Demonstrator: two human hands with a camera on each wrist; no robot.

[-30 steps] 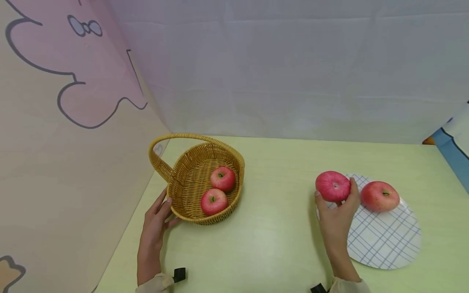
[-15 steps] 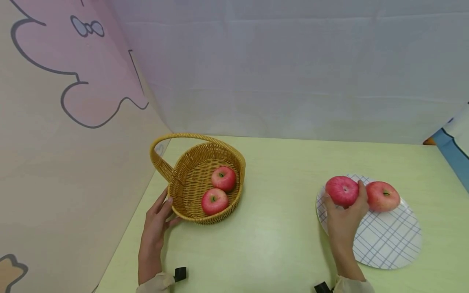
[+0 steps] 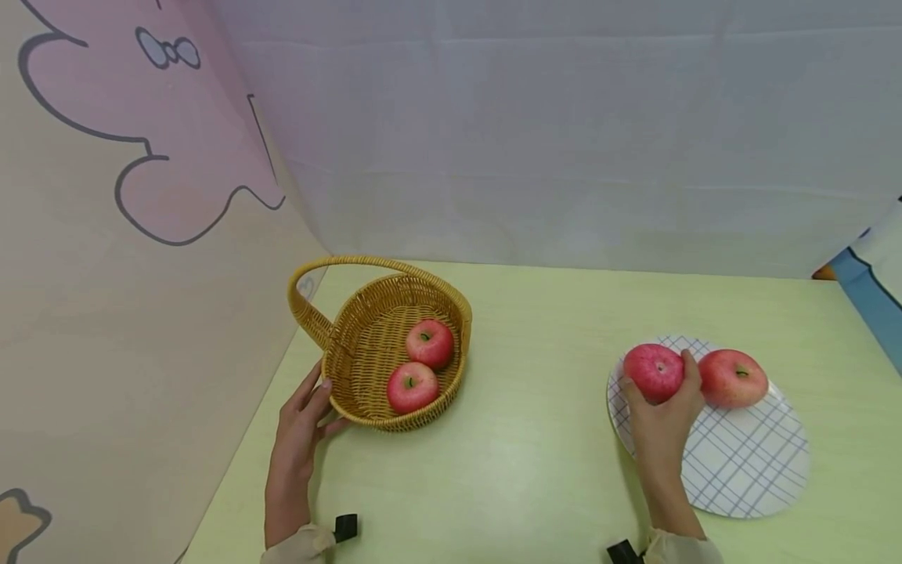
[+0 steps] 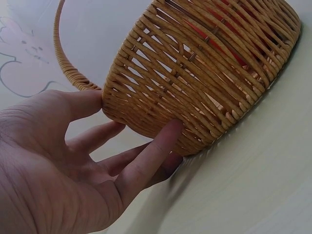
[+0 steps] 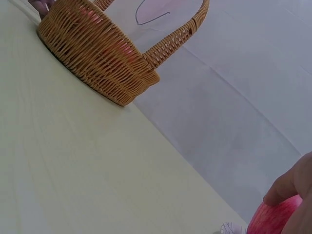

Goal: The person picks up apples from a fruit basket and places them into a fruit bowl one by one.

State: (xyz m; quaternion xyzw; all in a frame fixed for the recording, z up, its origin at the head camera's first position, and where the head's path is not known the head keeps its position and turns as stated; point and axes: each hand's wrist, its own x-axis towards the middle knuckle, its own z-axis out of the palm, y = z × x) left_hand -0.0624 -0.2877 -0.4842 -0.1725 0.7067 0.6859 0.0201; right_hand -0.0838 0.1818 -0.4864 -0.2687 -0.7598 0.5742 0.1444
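"What does the right hand (image 3: 662, 431) have?"

"A held apple (image 3: 651, 372), round and deep pinkish red with faint streaks, its pale dimple facing up. The fingers are clamped on its sides."

"Where is it?"

"Over the left part of the white, blue-checked plate (image 3: 754, 466); whether it rests there I can't tell. A paler red neighbour apple (image 3: 733, 379) sits just beside it, stem up."

"And the left hand (image 3: 297, 431)?"

"Its fingers grip the edge of the golden-brown woven basket (image 3: 366, 337) on the desk (image 3: 521, 462)."
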